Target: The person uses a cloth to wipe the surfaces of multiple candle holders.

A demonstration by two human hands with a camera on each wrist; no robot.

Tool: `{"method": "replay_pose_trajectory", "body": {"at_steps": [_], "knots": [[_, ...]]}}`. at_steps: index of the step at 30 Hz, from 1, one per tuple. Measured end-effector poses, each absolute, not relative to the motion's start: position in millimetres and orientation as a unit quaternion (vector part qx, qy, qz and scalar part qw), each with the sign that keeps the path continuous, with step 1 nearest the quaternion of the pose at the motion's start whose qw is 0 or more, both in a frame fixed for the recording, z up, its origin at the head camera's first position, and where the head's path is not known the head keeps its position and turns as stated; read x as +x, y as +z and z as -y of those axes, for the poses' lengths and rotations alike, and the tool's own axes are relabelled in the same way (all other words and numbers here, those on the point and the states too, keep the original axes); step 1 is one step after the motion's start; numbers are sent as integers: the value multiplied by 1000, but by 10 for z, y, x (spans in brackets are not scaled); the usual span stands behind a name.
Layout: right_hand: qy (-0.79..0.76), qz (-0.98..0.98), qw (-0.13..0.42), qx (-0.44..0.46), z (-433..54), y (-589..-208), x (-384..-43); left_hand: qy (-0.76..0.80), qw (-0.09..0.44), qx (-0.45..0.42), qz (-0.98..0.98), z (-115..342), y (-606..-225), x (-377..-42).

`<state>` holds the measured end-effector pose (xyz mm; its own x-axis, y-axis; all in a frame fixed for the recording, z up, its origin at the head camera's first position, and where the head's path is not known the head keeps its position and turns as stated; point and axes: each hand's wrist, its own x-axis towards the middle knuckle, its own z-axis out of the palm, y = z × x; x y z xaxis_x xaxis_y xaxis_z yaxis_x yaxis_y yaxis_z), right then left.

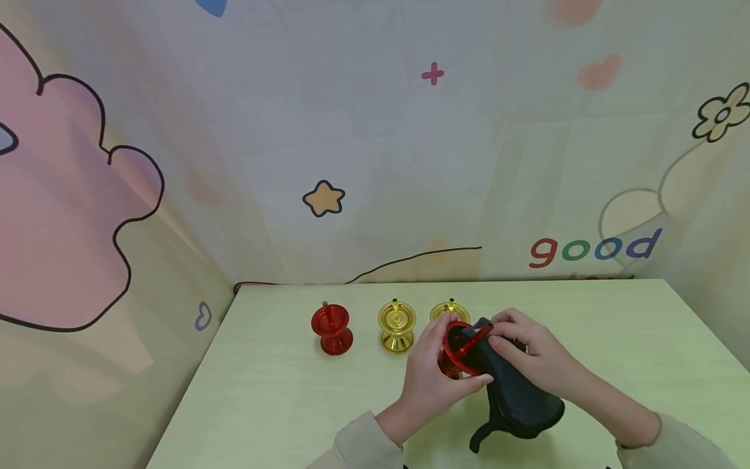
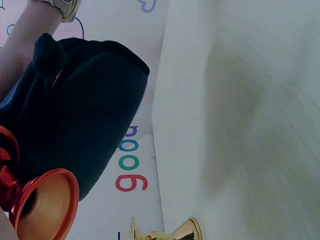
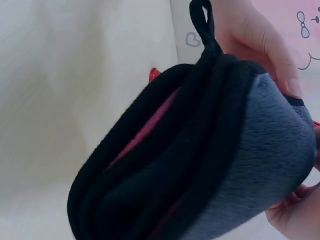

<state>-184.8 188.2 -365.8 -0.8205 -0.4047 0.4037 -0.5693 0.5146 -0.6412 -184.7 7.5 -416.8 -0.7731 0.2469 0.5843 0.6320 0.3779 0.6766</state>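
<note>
In the head view my left hand (image 1: 430,384) grips a red metal oil-lamp stand (image 1: 451,358) tilted toward me, its thin centre stem pointing up to the right. My right hand (image 1: 539,348) pinches a dark grey cloth (image 1: 518,397) with black edging at the dish, beside the stem. The cloth's lower end hangs loose with a hanging loop. The left wrist view shows the red stand's flared, hollow base (image 2: 50,207) near the cloth (image 2: 90,105). In the right wrist view the folded cloth (image 3: 270,145) shows pink inner layers and covers most of the stand.
Behind my hands stand another red lamp stand (image 1: 333,331), a gold one (image 1: 397,326), and a second gold one (image 1: 450,309) partly hidden by my left hand. They stand on a pale table (image 1: 263,397). A printed cloth backdrop (image 1: 375,130) rises at its back edge.
</note>
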Motion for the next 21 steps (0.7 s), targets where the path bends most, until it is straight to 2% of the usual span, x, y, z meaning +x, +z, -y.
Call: {"method": "replay_pose_trajectory", "body": {"at_steps": [6,15,18,21], "knots": [[406,862,100,288,-1845,-3682,-1850,-487,254,-290,784,-70,-4194,-1853],[513,805,-49,296,-1863,-3715,-1854,-485,309,-308,758,-61,-4164,-1833],[527,798,-74,282,-1872,-3719,-1865,-466,312,-309,768,-55,-4170,-1829],[527,806,-74,258,-1872,-3722,-1862,-453,299,-317,778,-43,-4176,-1831]]}}
